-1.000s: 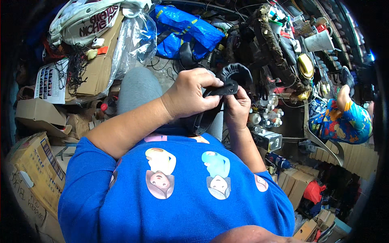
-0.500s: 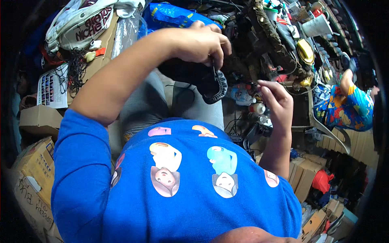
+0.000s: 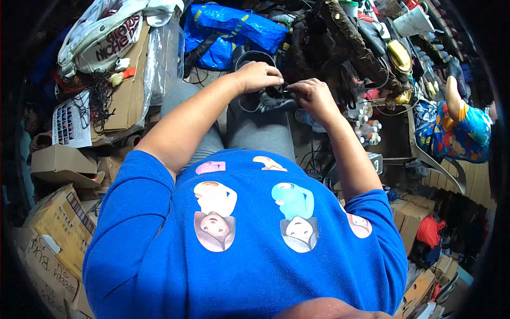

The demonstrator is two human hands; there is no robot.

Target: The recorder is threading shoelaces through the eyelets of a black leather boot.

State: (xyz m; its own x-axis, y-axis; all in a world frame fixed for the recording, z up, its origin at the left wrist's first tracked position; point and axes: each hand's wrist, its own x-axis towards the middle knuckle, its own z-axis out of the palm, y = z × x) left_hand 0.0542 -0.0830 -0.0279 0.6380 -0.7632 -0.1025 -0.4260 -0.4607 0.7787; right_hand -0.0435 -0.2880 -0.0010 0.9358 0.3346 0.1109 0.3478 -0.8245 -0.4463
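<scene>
A black shoe with a gathered, ridged edge lies over my thighs, its dark collar pointing away from me. My left hand is closed on its upper side, fingertips bent down toward the middle. Close by on the right, my right hand pinches at the shoe's edge, thumb and forefinger together. A thin pale glint shows at those fingertips, too small to name. The two hands are nearly touching, and they hide part of the shoe. A thin dark cord loops out on the shoe's left side.
A blue bag lies beyond my knees. Cardboard and an open box stand on the left. Small bottles and a rough dark beam are on the right. Farther right is another person in bright patterned clothes.
The shoe has come down onto my lap and turned. My left hand has lowered with it, and my right hand has moved inward and away from me to meet it.
</scene>
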